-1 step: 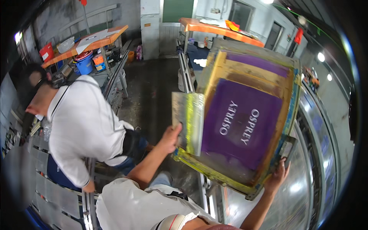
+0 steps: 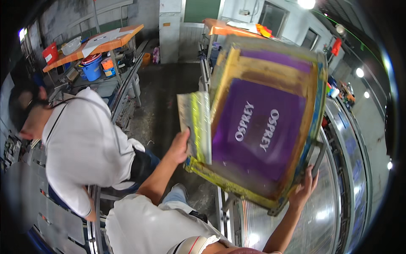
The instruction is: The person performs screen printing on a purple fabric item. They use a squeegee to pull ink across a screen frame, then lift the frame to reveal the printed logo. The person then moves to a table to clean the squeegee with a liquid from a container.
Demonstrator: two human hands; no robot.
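Note:
A screen-printing frame point(image 2: 237, 188) is tilted up in front of me, its wooden edges stained yellow and grey. Its purple mesh point(image 2: 262, 127) carries two lines of white lettering. At the frame's left side, my left hand point(image 2: 181, 146) is closed on a flat grey board point(image 2: 194, 127) with a yellow-green strip. The board overlaps the frame's edge; whether that hand also grips the frame is hidden. My right hand point(image 2: 303, 186) wraps round the frame's lower right edge, beside a dark metal bracket point(image 2: 318, 158).
A co-worker in a white shirt point(image 2: 84, 148) bends over grey platens point(image 2: 63, 220) on the left. Metal rails point(image 2: 93, 211) run along that row. Beyond stand orange-topped tables point(image 2: 122, 36) and a blue bucket point(image 2: 92, 70). A long shiny printing table point(image 2: 325, 211) is at my right.
The frame and the board have moved left and slightly up in view, both hands still on them. The co-worker appears farther left.

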